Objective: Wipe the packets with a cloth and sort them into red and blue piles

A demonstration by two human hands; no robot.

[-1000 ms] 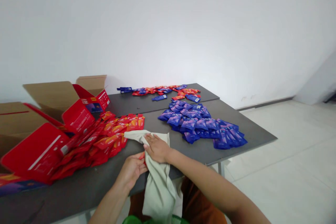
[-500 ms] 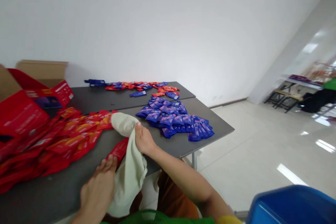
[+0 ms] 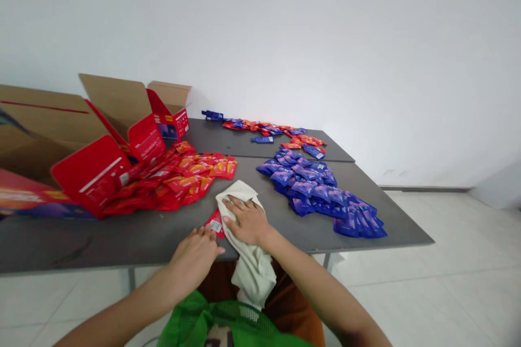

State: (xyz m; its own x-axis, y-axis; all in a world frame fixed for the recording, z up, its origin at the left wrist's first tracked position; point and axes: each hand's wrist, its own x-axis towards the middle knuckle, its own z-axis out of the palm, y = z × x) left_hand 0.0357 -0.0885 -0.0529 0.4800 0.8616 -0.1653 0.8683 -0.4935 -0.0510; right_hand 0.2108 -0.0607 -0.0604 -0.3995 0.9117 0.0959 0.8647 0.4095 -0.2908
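A red pouch [image 3: 216,223] lies on the dark table near its front edge, label side up and partly covered by a whitish cloth [image 3: 255,271]. The cloth drapes over the table edge toward my lap. My right hand [image 3: 246,221] lies flat on it, fingers spread, pressing over the covered part of the pouch. My left hand [image 3: 197,252] rests with fingers stretched out, its fingertips at the pouch's lower left end. To the left spreads a heap of red pouches [image 3: 179,179]; on the right is a pile of blue pouches [image 3: 309,184].
Open red cardboard boxes [image 3: 93,179] stand along the left, flaps up. On the back table [image 3: 228,146], mixed red and blue pouches [image 3: 268,127] lie near the wall. The front table's right corner [image 3: 423,239] juts over the tiled floor.
My view has turned left, bringing more boxes into sight. My right hand went from gripping the bunched cloth to lying flat on it over the pouch. The pouch now shows its barcode label.
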